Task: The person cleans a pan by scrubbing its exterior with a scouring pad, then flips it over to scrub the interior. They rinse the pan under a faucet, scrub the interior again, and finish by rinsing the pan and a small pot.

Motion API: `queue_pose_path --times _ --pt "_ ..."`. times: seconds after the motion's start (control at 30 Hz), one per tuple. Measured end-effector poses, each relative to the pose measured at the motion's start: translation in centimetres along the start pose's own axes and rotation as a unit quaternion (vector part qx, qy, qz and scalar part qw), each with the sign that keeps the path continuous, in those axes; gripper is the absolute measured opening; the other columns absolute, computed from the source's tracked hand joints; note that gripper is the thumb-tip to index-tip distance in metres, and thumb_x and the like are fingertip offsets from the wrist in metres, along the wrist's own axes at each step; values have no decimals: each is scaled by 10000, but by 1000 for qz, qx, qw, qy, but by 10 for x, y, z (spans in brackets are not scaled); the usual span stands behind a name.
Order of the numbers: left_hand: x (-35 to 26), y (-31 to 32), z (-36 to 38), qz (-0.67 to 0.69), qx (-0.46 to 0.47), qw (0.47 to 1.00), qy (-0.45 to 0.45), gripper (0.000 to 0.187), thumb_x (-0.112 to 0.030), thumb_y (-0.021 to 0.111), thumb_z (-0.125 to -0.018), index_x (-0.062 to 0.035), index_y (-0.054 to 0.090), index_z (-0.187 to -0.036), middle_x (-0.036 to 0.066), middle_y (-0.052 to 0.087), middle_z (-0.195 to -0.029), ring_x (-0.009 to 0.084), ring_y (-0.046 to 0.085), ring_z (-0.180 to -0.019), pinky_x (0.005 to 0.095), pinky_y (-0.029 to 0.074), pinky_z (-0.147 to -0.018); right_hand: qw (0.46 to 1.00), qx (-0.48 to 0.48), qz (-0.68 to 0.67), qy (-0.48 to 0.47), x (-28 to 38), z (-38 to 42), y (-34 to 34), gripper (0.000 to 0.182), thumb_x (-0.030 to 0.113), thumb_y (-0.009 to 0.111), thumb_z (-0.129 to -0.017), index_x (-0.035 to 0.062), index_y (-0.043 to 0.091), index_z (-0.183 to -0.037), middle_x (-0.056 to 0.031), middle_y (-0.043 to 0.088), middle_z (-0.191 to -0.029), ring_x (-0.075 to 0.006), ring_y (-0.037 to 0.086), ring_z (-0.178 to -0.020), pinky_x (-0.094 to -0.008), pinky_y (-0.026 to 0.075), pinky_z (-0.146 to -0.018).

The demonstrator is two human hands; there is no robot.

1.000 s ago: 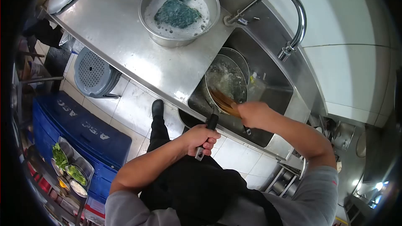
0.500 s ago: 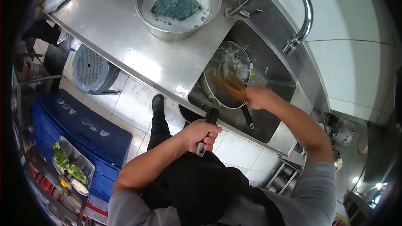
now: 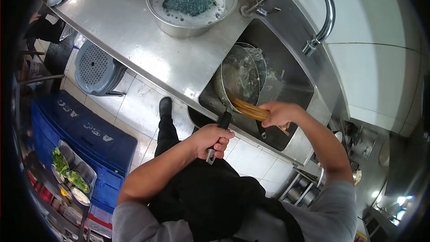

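My left hand [image 3: 214,141] is wrapped round the black handle of a frying pan [image 3: 237,74], which is tilted over the sink. In my right hand [image 3: 281,116] is a bamboo wok brush [image 3: 247,108]; its bristle end reaches inside the pan near the rim. Wet, whitish residue coats the pan's inner surface. Beneath it in the sink [image 3: 293,85] lies a second pan [image 3: 263,65], partly hidden, with a dark handle showing below the brush.
A curved faucet [image 3: 329,9] arches over the sink. On the steel counter [image 3: 134,31] stands a metal basin [image 3: 190,31] of suds holding a green scouring cloth [image 3: 188,2]. Grey stools [image 3: 96,67], a blue box [image 3: 89,130] and a food tray [image 3: 89,170] are at left.
The brush, blurred by motion before, is now sharper and lower, near the pan's handle side. The held pan has tilted and shifted left, showing more of the pan beneath.
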State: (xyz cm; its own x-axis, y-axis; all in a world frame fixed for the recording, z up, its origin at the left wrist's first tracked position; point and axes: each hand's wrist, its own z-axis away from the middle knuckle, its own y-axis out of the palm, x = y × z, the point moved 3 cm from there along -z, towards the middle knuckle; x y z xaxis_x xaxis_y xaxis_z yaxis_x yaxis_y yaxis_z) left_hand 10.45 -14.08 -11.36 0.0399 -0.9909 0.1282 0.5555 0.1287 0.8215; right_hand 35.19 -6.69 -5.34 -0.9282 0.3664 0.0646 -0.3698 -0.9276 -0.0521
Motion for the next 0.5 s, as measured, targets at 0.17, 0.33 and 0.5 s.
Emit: queue_pose_path --times 0.17,0.33,0.5 --pt "-5 -4 -3 12 14 1000 -18 281 -148 648 -950 -157 436 -766 -64 388 -588 57 361 -423 271 334 -411 947 -262 183 -17 -48 -91 -40 662 142 691 -818 149 505 -1453 -161 669 -798 -285 671 -634 -413 554 -581" --pt "-8 -5 -3 9 23 998 -63 322 -150 637 -960 -158 413 -729 -63 379 -575 58 354 -424 274 330 -411 928 -294 138 -182 31 -32 -11 738 160 698 -795 171 451 -1490 -213 695 -925 -385 691 -877 -473 558 -782" --pt "-11 -10 14 -31 52 998 -23 182 -118 633 -961 -143 476 -872 -80 364 -592 47 353 -429 263 315 -408 895 -164 409 -70 0 22 -9 695 109 651 -835 168 448 -1497 -177 710 -917 -316 714 -915 -480 567 -747"
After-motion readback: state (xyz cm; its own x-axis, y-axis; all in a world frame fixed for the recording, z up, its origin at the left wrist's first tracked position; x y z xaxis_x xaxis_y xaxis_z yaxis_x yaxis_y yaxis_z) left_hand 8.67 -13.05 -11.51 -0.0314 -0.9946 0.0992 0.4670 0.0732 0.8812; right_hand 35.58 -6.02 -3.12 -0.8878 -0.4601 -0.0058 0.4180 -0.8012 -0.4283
